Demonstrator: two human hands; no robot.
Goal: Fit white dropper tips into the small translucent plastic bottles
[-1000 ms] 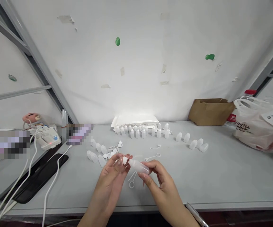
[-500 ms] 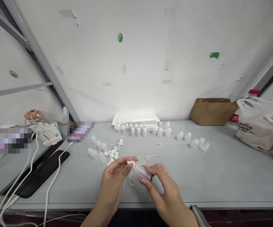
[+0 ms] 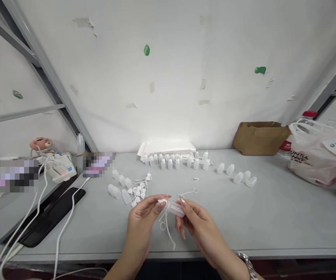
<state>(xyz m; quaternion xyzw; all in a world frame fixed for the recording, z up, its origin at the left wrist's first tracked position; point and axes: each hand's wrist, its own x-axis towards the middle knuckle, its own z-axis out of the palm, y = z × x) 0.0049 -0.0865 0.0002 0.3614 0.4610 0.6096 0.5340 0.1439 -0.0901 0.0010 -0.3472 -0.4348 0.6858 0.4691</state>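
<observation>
A small translucent bottle [image 3: 175, 209] lies tilted between my two hands above the front of the grey table. My left hand [image 3: 146, 217] pinches its white cap end, from which a thin white strap hangs down. On the bottle's base end, my right hand [image 3: 198, 225] has its thumb and a finger closed, with the other fingers curled beneath. A strap with a ring [image 3: 162, 226] shows below the bottle. Left of my hands is a pile of white caps [image 3: 138, 191] beside several loose bottles [image 3: 126, 196]. Another ringed strap [image 3: 188, 192] lies just beyond my right hand.
Rows of small bottles [image 3: 170, 164] stand by a white tray [image 3: 168, 147] at the wall. More bottles [image 3: 238, 178] lie right of centre. A brown paper bag [image 3: 261, 138] and plastic bag [image 3: 316, 159] sit right; a black phone [image 3: 53, 217] and white cables lie left.
My right hand has turned, its thumb now on top of the bottle and its fingers underneath. A long strap now hangs from the cap. The view has shifted slightly.
</observation>
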